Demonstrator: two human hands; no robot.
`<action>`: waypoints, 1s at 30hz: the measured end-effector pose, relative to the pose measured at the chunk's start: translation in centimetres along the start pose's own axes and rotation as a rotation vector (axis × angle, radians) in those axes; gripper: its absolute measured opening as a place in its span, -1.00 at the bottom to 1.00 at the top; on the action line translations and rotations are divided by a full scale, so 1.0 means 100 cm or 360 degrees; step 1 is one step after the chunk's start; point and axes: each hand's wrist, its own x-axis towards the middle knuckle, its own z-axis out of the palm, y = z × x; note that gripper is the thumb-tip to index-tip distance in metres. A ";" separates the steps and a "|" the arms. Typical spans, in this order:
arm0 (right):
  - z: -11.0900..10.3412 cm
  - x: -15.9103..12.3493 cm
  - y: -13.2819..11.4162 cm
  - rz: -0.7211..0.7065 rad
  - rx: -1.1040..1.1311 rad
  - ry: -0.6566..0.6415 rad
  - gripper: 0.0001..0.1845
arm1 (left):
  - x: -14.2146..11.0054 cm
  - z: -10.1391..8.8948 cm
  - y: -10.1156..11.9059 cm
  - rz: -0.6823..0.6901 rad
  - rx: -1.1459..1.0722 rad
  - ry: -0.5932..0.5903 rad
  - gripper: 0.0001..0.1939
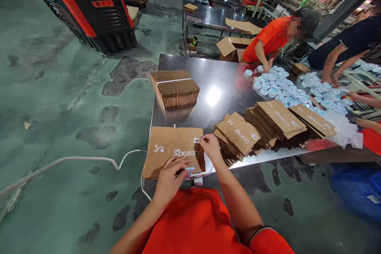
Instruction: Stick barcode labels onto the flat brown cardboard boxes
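A flat kraft paper bag [172, 152] with white "Sbeauty" printing lies at the near edge of the steel table. My left hand [170, 178] rests on its lower right part and pinches a small pale blue strip [189, 172]. Above it, my right hand [210, 146] has its fingertips on the bag's upper right corner, close to a small barcode label [196, 140]. Part of the bag's lower edge is hidden behind my left hand.
Stacks of flat printed bags [268, 127] and a strapped bundle of bags [174, 89] lie on the steel table [202, 115]. Beyond them are several white-lidded jars [269, 83], with co-workers' hands [266, 61] among them. A white cord [74, 159] crosses the floor.
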 end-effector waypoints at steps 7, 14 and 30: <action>0.007 -0.008 -0.003 -0.0010 -0.0271 0.0160 -0.72 | -0.004 0.002 -0.002 0.0008 -0.0003 0.0019 -0.86; 0.007 -0.010 0.009 0.0019 0.0152 0.0315 -0.78 | -0.003 0.002 -0.004 -0.0001 -0.0007 0.0030 -0.87; -0.010 -0.051 -0.023 -0.0200 0.1004 0.0109 -0.50 | -0.016 -0.023 0.017 -0.0103 -0.0250 -0.0034 -0.82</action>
